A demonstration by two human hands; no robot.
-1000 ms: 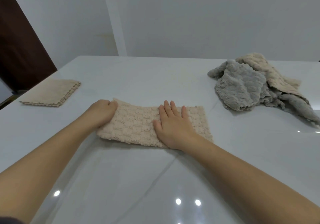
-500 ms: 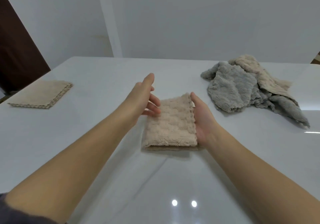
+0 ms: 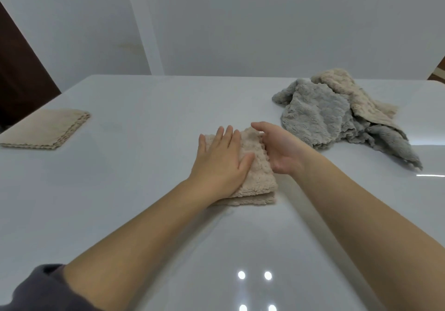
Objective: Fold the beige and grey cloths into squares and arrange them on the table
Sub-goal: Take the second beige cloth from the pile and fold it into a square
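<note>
A beige cloth (image 3: pixel 258 178) folded into a small square lies in the middle of the white table (image 3: pixel 144 108). My left hand (image 3: pixel 220 161) presses flat on its left half with straight fingers. My right hand (image 3: pixel 280 150) stands on edge against the cloth's right side, palm facing left, fingers relaxed. A pile of unfolded cloths sits at the back right: a grey cloth (image 3: pixel 320 115) with a crumpled beige cloth (image 3: pixel 356 93) draped over it. At the far left lies a stack of folded beige cloths (image 3: pixel 45 130).
A dark brown door (image 3: pixel 21 69) stands beyond the table's left corner. White walls rise behind the table. The glossy tabletop reflects ceiling lights near its front edge.
The long beige cloth was folded in half into a square. My left hand has come down flat onto it, and my right hand stays at its right edge.
</note>
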